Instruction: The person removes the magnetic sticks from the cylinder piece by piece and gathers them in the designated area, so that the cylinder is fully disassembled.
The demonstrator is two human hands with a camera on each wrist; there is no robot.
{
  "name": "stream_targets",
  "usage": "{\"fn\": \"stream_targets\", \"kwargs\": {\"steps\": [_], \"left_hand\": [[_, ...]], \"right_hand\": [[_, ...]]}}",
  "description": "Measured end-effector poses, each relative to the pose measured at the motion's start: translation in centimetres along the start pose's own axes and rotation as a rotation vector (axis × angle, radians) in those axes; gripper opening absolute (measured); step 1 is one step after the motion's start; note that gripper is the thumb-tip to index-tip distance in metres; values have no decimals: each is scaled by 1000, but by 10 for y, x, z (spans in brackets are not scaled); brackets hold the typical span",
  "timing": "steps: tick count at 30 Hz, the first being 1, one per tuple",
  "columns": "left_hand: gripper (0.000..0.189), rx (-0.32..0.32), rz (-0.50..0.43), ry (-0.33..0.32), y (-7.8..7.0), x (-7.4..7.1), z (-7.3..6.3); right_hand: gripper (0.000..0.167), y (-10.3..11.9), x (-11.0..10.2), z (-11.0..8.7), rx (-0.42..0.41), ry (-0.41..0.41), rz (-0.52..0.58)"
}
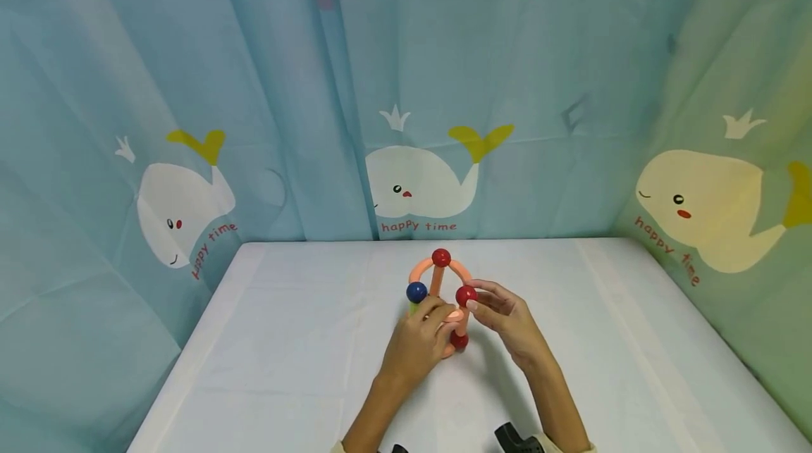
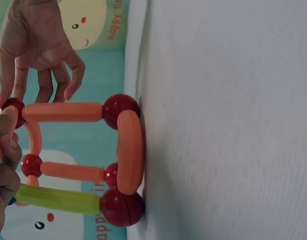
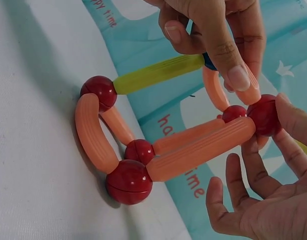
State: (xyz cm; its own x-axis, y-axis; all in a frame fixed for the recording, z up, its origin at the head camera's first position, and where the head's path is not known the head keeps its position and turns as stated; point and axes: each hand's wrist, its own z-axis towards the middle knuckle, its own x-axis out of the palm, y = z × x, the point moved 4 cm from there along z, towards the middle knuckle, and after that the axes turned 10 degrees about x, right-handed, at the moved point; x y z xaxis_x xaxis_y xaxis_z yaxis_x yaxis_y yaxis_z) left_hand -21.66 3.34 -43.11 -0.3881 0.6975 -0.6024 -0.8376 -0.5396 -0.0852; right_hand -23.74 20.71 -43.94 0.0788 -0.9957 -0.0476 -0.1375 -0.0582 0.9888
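Observation:
A small frame of toy rods and balls stands on the table in front of me. Its lower ring joins red balls (image 3: 128, 182) with curved orange rods (image 3: 93, 132). Upright orange rods (image 2: 63, 112) and one yellow-green rod (image 3: 161, 74) rise to an upper level, where a blue ball (image 1: 416, 292) sits on the left. My left hand (image 1: 414, 342) pinches a curved orange rod (image 1: 454, 315) at the near top side. With thumb and fingers, my right hand (image 1: 515, 323) holds the upper right red ball (image 1: 466, 295), which that rod's end meets.
A white-covered table (image 1: 285, 340) lies under the frame. Behind it and along both sides hangs a blue-green curtain (image 1: 539, 51) printed with whales. A black device (image 1: 517, 439) shows by the right wrist.

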Motion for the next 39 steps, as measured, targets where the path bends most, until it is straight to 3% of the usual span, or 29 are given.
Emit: {"fn": "stream_targets", "kwargs": {"steps": [13,16,22,25,28,32,39], "left_hand": [[16,42,61,70,4,0,-4],[15,49,78,60,4,-3,-3],[9,22,81,-64,8,-22,2],[10,-13,85,-146,15,-32,3],[13,-51,83,-189,25,-37,2],[18,-116,63,-161,37,-37,-3],[24,-182,-22,-66,48,-29,-14]], "right_hand": [[43,-1,4,2,13,25,0],[43,-1,5,1,9,33,8],[51,2,4,0,-17,57,2],[57,3,3,-1,-18,57,8],[63,4,2,-1,-5,50,-1],[70,1,-1,-1,16,57,-107],[69,-14,-5,1,98,24,-435]]}}
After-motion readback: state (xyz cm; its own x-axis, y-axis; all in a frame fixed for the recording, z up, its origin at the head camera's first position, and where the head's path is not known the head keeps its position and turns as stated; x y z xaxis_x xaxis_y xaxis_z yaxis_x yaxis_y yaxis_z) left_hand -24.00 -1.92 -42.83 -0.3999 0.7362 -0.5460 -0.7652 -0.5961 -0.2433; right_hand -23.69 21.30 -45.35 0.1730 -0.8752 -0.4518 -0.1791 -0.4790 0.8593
